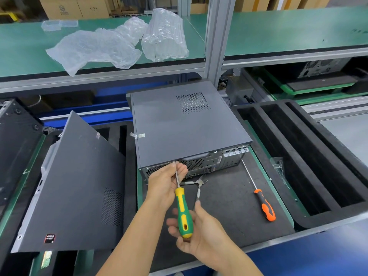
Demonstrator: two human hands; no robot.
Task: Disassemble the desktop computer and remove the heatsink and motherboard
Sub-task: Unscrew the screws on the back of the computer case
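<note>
I see one desktop computer (189,124) lying on its side on the dark foam mat (229,206) in front of me, cover still on, rear panel facing me; one loose side panel (75,186) from some other machine leans at the left. I judge this the opening step: undoing the rear cover screw. My left hand (165,184) pinches the shaft near the tip, guiding it to the upper rear edge, while my right hand (199,232) curls loosely around the green-and-yellow screwdriver (183,212) handle. Next I need the tip seated squarely, then a firm turn. Tools count: two screwdrivers, the second orange (264,206) and lying to the right, and one pair of pliers (197,186).
</note>
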